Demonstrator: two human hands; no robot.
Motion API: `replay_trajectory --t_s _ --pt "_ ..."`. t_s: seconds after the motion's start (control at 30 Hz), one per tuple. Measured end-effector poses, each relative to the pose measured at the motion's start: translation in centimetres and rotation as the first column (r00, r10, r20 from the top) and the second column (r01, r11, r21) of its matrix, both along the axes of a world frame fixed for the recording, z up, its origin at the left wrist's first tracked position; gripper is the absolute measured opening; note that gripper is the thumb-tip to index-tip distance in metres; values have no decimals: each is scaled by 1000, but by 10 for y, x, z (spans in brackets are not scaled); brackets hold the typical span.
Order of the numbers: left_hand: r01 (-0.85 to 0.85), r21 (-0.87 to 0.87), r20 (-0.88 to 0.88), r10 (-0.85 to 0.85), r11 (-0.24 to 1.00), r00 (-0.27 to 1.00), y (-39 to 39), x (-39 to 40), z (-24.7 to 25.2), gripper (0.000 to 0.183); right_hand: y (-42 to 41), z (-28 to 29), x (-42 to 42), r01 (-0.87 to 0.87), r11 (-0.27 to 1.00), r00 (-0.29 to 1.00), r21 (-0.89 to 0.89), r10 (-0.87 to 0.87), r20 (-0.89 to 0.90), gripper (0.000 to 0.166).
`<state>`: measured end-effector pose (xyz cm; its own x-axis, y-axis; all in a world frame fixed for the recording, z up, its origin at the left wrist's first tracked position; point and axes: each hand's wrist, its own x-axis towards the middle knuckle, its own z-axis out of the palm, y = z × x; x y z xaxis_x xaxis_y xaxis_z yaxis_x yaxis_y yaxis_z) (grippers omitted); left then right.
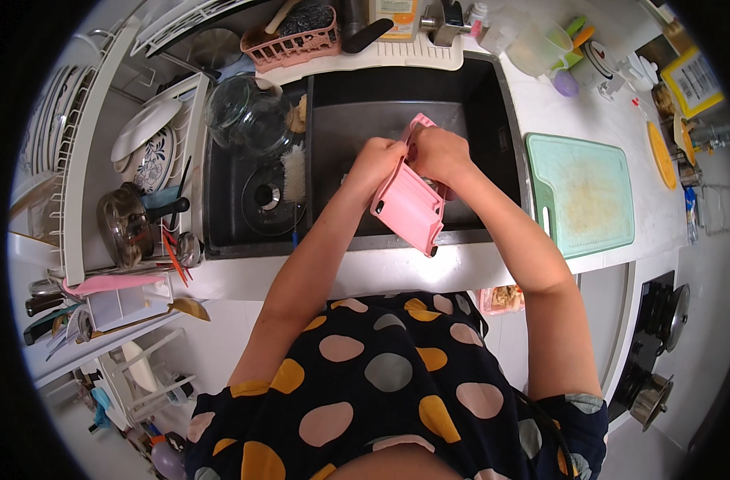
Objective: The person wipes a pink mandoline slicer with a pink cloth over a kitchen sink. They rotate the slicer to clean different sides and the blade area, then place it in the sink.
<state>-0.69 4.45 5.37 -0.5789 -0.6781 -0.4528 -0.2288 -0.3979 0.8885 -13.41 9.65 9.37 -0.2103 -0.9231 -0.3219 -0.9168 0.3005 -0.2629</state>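
Observation:
My left hand [374, 159] grips the side of a pink plastic holder [410, 210] with small black feet at its corners. The holder is tilted over the near part of a dark sink basin [365, 108]. Curled against the holder's upper part is my right hand [441, 154], its fingertips mostly hidden behind the plastic. A little of something greyish shows below that hand, too covered to name. The holder's lower end hangs over the sink's front rim.
Left of the basin, a smaller one holds a glass jar [248, 114], a pot lid [269, 201] and a bottle brush [294, 174]. A dish rack [77, 162] stands farther left. A green cutting board [587, 192] lies right. The faucet [447, 24] is behind the sink.

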Motion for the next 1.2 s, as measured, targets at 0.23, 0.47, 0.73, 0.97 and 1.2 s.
replay_trajectory --t_s 0.23,0.47,0.73,0.97,1.2 --pt "-8 -38 10 8 999 1000 -10 3 2 24 16 -31 -21 4 995 993 -100 7 114 30" --pt "-24 -42 -70 21 999 997 -17 14 1 21 16 -15 -61 270 961 784 -54 -187 593 38" --pt "-64 -121 -49 59 991 997 -17 13 -5 22 18 -15 -44 164 957 924 -238 -64 378 40" --pt "-61 -504 139 150 862 979 -12 4 -20 24 4 -20 -11 -16 995 997 -95 23 76 25" --pt "-79 -569 215 240 819 947 -10 5 -8 31 -15 -39 -6 -80 995 996 -68 82 35 28"
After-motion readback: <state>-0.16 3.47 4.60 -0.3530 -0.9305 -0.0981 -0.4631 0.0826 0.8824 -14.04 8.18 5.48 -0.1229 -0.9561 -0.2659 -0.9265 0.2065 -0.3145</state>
